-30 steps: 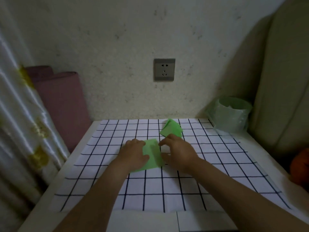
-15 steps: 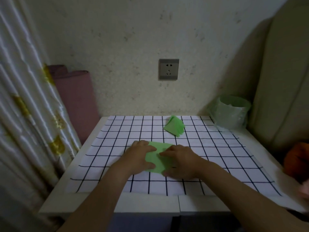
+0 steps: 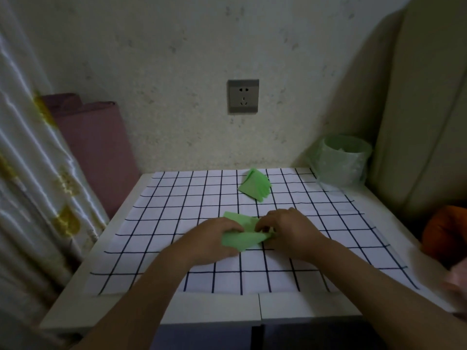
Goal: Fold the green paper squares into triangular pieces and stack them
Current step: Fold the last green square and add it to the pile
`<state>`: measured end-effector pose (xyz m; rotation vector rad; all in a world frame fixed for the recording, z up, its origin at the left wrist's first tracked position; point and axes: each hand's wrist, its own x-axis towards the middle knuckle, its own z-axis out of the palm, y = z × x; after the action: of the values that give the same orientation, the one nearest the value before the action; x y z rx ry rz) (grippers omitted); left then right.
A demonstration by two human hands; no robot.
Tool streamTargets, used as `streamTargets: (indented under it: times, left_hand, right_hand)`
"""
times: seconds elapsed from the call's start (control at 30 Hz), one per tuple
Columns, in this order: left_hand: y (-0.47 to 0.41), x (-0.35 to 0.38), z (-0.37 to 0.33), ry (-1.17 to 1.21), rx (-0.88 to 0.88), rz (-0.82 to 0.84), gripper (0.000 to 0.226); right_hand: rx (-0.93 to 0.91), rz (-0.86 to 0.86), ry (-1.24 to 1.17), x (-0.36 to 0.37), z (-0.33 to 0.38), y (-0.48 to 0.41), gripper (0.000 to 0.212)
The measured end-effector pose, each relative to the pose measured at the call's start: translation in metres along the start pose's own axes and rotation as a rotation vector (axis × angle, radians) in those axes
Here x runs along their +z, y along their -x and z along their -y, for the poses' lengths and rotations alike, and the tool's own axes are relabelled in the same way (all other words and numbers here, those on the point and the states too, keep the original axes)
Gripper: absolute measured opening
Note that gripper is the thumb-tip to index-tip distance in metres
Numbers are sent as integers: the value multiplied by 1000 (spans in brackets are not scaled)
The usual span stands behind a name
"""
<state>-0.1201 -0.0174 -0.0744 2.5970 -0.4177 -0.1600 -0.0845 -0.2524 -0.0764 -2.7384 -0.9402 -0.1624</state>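
Observation:
A green paper square [image 3: 242, 238] lies partly folded in the middle of the checked cloth [image 3: 177, 213]. My left hand [image 3: 212, 238] grips its left side, fingers curled over the edge. My right hand [image 3: 288, 228] pinches the paper's right part, where a fold lifts off the cloth. A stack of folded green triangular pieces [image 3: 255, 184] sits further back near the wall, apart from both hands.
A white table [image 3: 217, 309] carries the cloth. A green-lined bin [image 3: 343, 160] stands at the back right corner. A curtain [image 3: 30, 173] hangs on the left, a pink roll [image 3: 96, 147] leans on the wall, and an orange object [image 3: 444, 233] lies at right.
The paper lay flat under both hands; now its near edge is lifted and folding over between my fingers. The camera has tilted, so the table looks nearer.

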Motion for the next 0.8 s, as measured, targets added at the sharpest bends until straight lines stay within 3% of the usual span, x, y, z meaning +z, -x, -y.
streamTargets:
  times: [0.2,0.37,0.47,0.57,0.7,0.8]
  left_hand:
    - [-4,2,2,95,-4,-9,54]
    - [-8,6,9,130,-11,69,41]
    - [-9,9,10,43,7,-30,44]
    - [-12,8,11,43,-102,-168,44]
    - [-16,0,4,76,-176,-97,34]
    - [-17,-3,-4,264,-253,-83,55]
  right_hand:
    - [-46,-26,-35,-1,-10,4,43]
    - [-116,-74,-162,3,-6,4,25]
    - [-102,-11,-178,1,2,5,22]
    - [10,46,-206,-1,10,4,21]
    - [235,73,-373,0,11,-4,27]
    - [345,43,-449,1,9,-9,30]
